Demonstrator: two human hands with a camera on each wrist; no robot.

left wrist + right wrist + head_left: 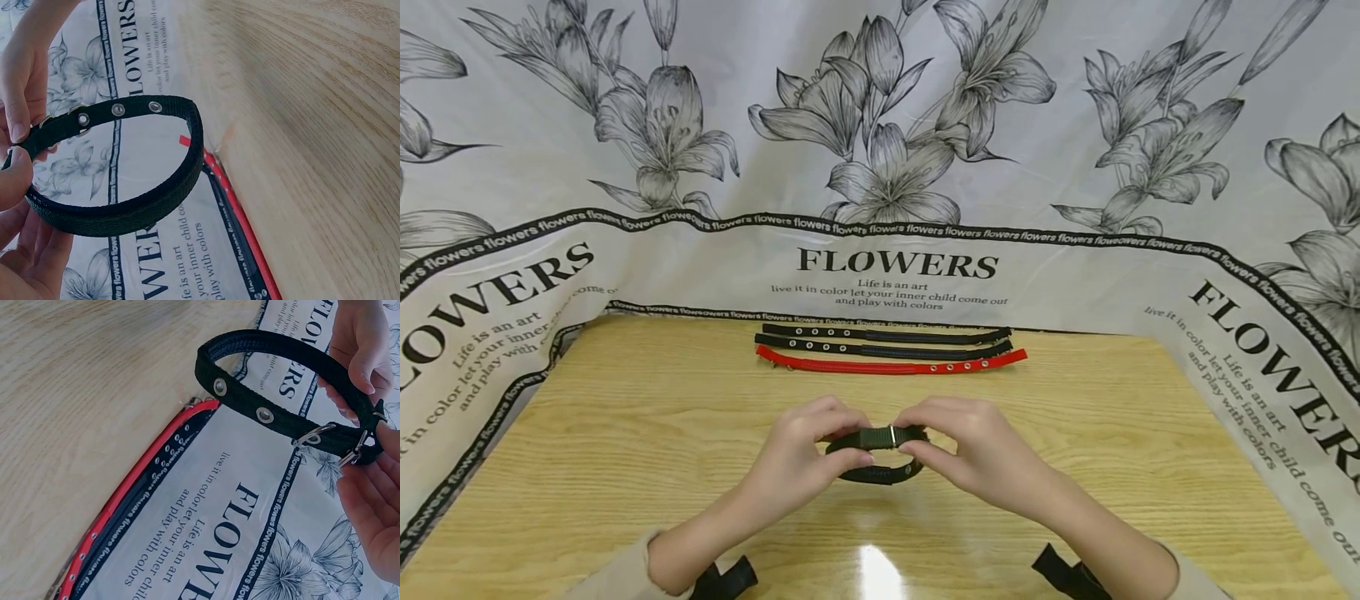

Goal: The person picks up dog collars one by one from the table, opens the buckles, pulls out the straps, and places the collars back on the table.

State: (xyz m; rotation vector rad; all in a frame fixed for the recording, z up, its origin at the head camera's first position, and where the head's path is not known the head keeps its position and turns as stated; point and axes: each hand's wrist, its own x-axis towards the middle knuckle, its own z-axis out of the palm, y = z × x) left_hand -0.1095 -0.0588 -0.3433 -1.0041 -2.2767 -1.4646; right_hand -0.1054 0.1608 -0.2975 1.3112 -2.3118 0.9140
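Observation:
A dark green collar [877, 476], fastened into a loop, is held between my two hands over the table. In the head view my left hand [805, 446] pinches its left side between thumb and fingers. My right hand [973, 442] pinches the right side, close to a metal bar across the strap. Metal eyelets [118, 110] run along one stretch of the collar in the left wrist view. A silver buckle [353, 455] and a D-ring [317, 433] show beside my right fingers in the right wrist view.
Behind my hands a red collar [880, 367] and two black collars [917, 337] lie straight in a row on the wooden table [647, 408]. A white flower-printed cloth [715, 271] hangs at the back and both sides. Black straps [730, 581] show near my wrists.

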